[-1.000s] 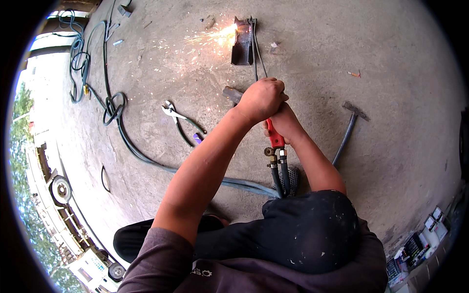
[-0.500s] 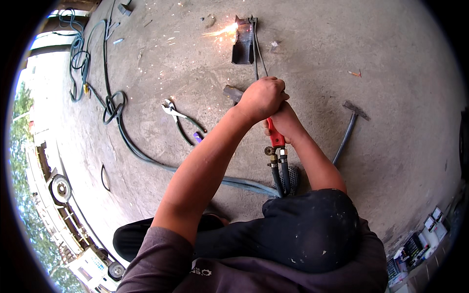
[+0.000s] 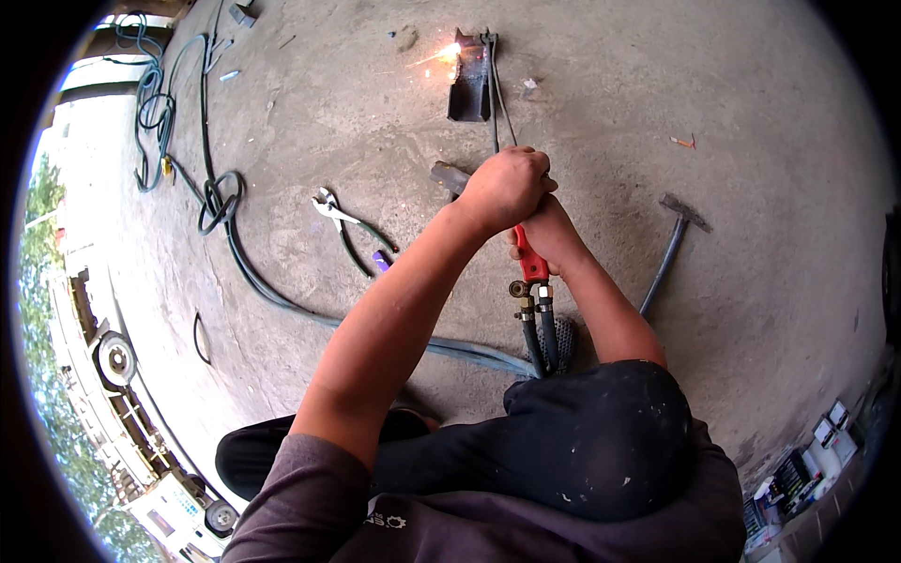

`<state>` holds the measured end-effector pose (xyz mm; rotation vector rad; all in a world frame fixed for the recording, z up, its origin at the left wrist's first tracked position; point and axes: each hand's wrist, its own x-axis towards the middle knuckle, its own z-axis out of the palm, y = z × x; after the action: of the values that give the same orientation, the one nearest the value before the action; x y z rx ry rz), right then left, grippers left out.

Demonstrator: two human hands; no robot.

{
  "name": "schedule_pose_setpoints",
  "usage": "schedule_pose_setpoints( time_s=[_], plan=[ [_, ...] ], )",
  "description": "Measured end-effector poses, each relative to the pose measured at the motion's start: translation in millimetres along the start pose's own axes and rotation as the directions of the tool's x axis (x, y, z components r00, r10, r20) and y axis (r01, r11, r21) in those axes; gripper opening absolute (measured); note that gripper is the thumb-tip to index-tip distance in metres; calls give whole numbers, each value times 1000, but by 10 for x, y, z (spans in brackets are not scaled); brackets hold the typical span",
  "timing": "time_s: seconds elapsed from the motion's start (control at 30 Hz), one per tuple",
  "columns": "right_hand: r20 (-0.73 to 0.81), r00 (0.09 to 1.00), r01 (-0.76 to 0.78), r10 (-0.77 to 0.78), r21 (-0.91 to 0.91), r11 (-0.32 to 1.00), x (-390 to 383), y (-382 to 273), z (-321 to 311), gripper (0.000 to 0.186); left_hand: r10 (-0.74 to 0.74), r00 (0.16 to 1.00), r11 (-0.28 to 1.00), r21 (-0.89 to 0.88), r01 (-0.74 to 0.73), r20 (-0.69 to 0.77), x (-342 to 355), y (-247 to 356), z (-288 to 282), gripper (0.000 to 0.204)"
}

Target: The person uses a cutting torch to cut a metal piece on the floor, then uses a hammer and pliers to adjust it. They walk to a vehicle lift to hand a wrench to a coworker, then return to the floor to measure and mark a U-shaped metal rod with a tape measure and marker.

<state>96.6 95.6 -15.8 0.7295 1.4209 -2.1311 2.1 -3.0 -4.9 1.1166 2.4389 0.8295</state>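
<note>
My left hand [image 3: 507,188] is closed over the upper part of a cutting torch, on top of my right hand [image 3: 549,235], which grips the torch's red handle [image 3: 530,258]. Two hoses with brass fittings leave the handle below. The torch's long tubes [image 3: 497,113] reach up to a dark steel channel piece [image 3: 467,101] on the concrete, where a bright glow and a few sparks show at its upper left edge. A hammer head [image 3: 447,176] lies partly hidden behind my left hand.
Pliers [image 3: 335,211] and a small purple object [image 3: 382,260] lie left of my forearms, a long-handled hammer [image 3: 685,214] to the right. Coiled hoses [image 3: 221,202] run along the left. A white truck [image 3: 178,507] stands at far left, assorted items [image 3: 788,483] at lower right.
The spray of sparks has shrunk to a small glow with a few streaks. The torch tip and steel piece appear slightly higher in view; both hands keep their grip almost unmoved.
</note>
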Motion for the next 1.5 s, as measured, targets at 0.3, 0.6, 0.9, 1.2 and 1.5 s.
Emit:
schedule_pose_setpoints(
  time_s=[0.3, 0.6, 0.9, 1.2, 1.5],
  plan=[
    [-1, 1000, 2, -2, 3, 1000, 0, 11, 0, 10, -12, 1000, 1000, -25, 12, 2, -5, 22, -16, 23],
    [4, 1000, 1, -1, 18, 1000, 10, 14, -4, 10, 16, 999, 999, -41, -18, -43, -14, 21, -11, 20],
    [5, 1000, -11, 11, -17, 1000, 23, 33, -12, 10, 10, 999, 999, -41, -11, -41, -24, 18, -1, 19],
    [5, 1000, 7, -6, -44, 999, 9, 27, -7, 11, 18, 999, 999, -44, -20, -50, -34, 8, 2, 19],
    [-6, 1000, -7, 7, -35, 999, -16, 8, 3, 12, 22, 998, 998, -51, -25, -63, -39, 15, 8, 19]
  ],
)
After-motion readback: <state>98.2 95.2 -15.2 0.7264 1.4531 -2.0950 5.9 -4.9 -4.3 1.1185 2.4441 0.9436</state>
